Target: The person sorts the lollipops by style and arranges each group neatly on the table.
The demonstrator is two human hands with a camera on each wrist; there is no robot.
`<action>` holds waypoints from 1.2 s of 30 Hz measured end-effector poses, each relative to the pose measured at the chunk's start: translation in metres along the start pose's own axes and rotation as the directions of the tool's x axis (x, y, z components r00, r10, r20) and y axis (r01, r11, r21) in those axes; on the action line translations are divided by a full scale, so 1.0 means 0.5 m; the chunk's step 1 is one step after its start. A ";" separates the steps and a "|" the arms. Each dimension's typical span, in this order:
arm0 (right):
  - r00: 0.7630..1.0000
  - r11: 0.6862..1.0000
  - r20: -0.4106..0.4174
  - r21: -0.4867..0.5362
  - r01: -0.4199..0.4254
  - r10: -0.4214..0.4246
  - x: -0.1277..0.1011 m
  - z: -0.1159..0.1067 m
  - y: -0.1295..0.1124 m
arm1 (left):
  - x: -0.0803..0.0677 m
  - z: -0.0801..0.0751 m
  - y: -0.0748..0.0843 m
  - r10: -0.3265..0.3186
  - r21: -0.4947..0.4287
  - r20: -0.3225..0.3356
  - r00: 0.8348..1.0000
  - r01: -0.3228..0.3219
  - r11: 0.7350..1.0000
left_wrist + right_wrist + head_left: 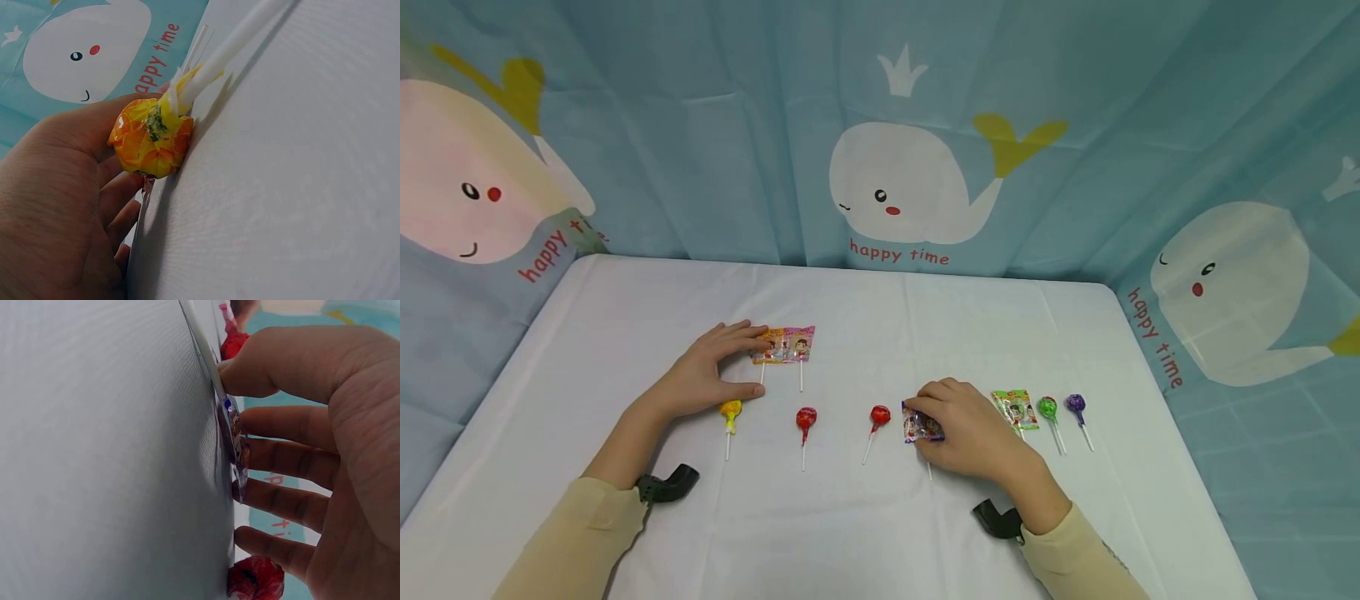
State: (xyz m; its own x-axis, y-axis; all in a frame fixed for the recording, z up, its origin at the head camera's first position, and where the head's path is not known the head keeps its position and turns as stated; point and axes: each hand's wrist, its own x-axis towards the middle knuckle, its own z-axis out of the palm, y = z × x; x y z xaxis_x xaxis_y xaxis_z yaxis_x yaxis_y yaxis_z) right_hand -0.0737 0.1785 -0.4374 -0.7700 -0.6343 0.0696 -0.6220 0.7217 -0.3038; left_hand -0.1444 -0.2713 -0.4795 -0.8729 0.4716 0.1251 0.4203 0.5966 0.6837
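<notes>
A person in pale yellow sleeves works at a table [625, 317] draped in white cloth, with a row of lollipops spread before them. The left hand [711, 375] lies low on the cloth with its fingers stretched out and nearly straight, the fingertips touching an orange flat-wrapped lollipop [769, 346] that sits just beside a pink flat-wrapped lollipop [800, 343]; the thumb rests on the cloth right above a yellow round lollipop [731, 409], which the left wrist view shows lying against the table next to the palm. The right hand [964, 429] is cupped over a purple flat-wrapped lollipop [921, 426], thumb and fingertips pinching the wrapper's edges as it lies flat on the cloth, its white stick showing below the hand. Between the two hands lie two red round lollipops [806, 418] and [880, 415], the second just beside the purple wrapper. To the right of the right hand sit a green flat-wrapped lollipop [1017, 408], a green round lollipop [1047, 408] and a purple round lollipop [1076, 404]. A blue curtain [700, 125] printed with white whales hangs behind the table.
</notes>
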 end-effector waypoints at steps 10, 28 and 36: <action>1.000 0.999 -0.011 0.035 -0.003 0.004 0.000 0.001 -0.002 | -0.001 -0.002 0.003 -0.006 -0.009 0.006 1.000 0.006 1.000; 0.999 1.000 -0.046 0.028 -0.004 0.005 0.002 0.005 -0.002 | -0.001 -0.004 0.007 -0.032 0.000 0.020 0.999 0.032 0.999; 0.999 0.998 -0.051 0.055 -0.004 0.007 0.005 0.007 0.000 | -0.002 -0.003 0.005 -0.029 -0.005 0.016 0.999 0.029 1.000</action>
State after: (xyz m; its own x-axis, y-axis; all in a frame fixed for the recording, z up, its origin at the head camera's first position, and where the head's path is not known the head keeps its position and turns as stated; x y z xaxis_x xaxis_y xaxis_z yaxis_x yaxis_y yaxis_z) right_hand -0.0750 0.1760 -0.4403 -0.7808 -0.6140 0.1157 -0.6097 0.7081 -0.3561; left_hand -0.1430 -0.2712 -0.4765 -0.8804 0.4648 0.0938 0.3937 0.6064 0.6909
